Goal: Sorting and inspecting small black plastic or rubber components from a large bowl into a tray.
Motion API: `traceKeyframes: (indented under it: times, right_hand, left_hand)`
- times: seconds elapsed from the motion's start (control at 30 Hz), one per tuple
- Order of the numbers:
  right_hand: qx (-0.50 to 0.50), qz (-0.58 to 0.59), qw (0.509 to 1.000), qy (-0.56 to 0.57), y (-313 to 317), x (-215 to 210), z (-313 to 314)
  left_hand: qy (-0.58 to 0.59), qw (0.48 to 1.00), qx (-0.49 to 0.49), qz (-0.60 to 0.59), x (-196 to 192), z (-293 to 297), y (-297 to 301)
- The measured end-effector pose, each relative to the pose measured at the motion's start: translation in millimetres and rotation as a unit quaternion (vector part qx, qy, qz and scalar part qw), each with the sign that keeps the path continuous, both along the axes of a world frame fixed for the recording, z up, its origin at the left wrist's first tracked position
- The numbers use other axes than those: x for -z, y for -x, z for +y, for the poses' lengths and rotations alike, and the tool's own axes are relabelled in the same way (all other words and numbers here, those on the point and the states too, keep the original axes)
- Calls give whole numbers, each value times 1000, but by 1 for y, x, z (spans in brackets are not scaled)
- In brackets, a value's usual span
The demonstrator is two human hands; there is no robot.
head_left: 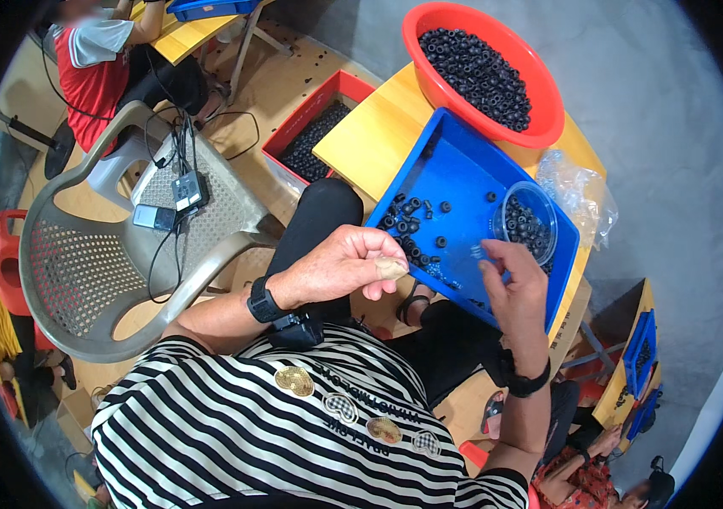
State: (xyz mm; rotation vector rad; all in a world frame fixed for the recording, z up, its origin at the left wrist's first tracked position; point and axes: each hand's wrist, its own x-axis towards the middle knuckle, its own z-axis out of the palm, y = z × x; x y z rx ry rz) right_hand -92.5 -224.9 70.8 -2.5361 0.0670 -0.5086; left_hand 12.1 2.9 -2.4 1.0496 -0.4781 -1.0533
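Left hand (pixel 340 267) sits at the near-left edge of the blue tray (pixel 463 174), fingers curled shut, pinching a small pale piece between thumb and forefinger; can't tell what the piece is. Right hand (pixel 516 284) is over the tray's near-right part, fingers loosely bent, grip not closed on anything visible. Black rubber rings (pixel 408 222) lie loose on the tray, mostly at its left side, just beyond the left hand. Clear round cup (pixel 529 222) with more rings stands on the tray's right side, just above the right hand. Tray rests tilted on the yellow tabletop (pixel 378 127). Red bowl (pixel 497 38) full of rings sits behind the tray. Crumpled plastic bag (pixel 582 191) right of the tray.
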Motion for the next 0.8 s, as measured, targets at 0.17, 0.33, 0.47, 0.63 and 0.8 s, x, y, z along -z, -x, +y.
traceKeyframes:
  times: [0.17,0.33,0.47,0.63,0.8]
  right_hand:
    - [117,10,992,-55,7,-22,-10]
    - [102,97,989,-44,22,-3,-33]
    - [103,172,979,-30,22,17,-43]
    - [-1,176,982,73,12,49,-44]
    - [6,218,962,166,-4,67,-41]
  left_hand:
    - [-10,999,-29,20,2,3,1]
    - [-13,999,-34,20,1,5,0]
    - [-12,999,-33,24,2,5,-1]
    - [-17,999,-27,3,2,3,-1]
    - [-21,999,-28,14,3,6,0]
